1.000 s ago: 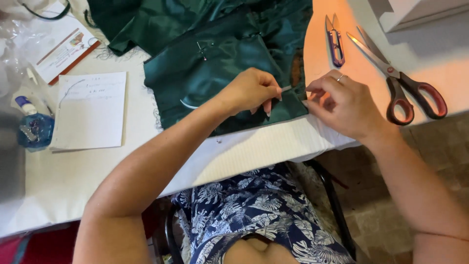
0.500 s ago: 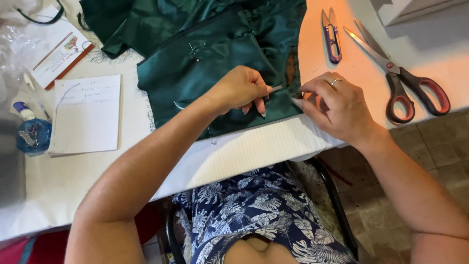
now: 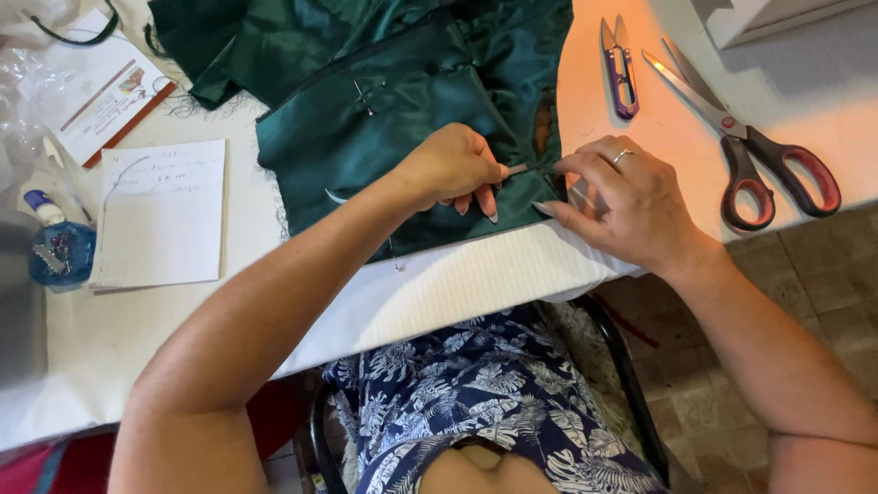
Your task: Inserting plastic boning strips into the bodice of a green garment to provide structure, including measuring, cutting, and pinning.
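Observation:
A dark green satin garment lies spread over the white table, with pins stuck in it near the middle. My left hand rests on the garment's lower right edge, fingers pinched on a small thin tool. My right hand, with a ring on one finger, pinches the fabric's edge right beside it, its fingertips almost touching the left hand's.
Red-handled scissors and small purple thread snips lie on the orange surface to the right. A white sheet of paper, a booklet and a blue pin container sit to the left. A chair and tiled floor are below.
Both hands keep pinching at the same spot on the fabric's edge; the view has shifted slightly, and the hands have barely moved.

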